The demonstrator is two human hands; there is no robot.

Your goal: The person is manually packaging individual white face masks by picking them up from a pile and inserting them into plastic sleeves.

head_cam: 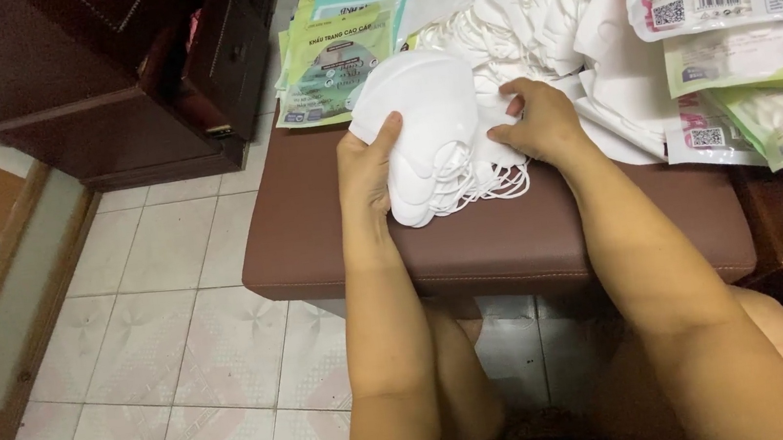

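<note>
Nearest the camera, two bare forearms are seen reaching up from the lower edge of the view over a pale tiled floor [181, 352]. The left hand [366, 169] is closed around the near left edge of a stack of white folded fabric face masks [421, 133], thumb laid up along the top mask, fingers hidden beneath. The right hand [542, 119] is pressed on the right side of the same stack, fingers curled down over the bundled white elastic ear loops [495, 179]; whether anything is pinched there cannot be told. The stack is thus held between both hands, lifted or tilted just above the brown padded leather-like worktop [472, 240], its long axis running from near right to far left, with the rounded end pointing away and the loops hanging toward the near right. The left hand is the nearer one to the stack's body; the right lies at its loop side.

Beyond, a loose heap of more white masks [525, 8] is spread across the worktop. To the far left of it, flat green and teal printed packets [333, 50] are fanned out; to the right, clear and white plastic mask pouches [745, 42] are piled. A dark wooden cabinet [129, 73] stands at the far left.
</note>
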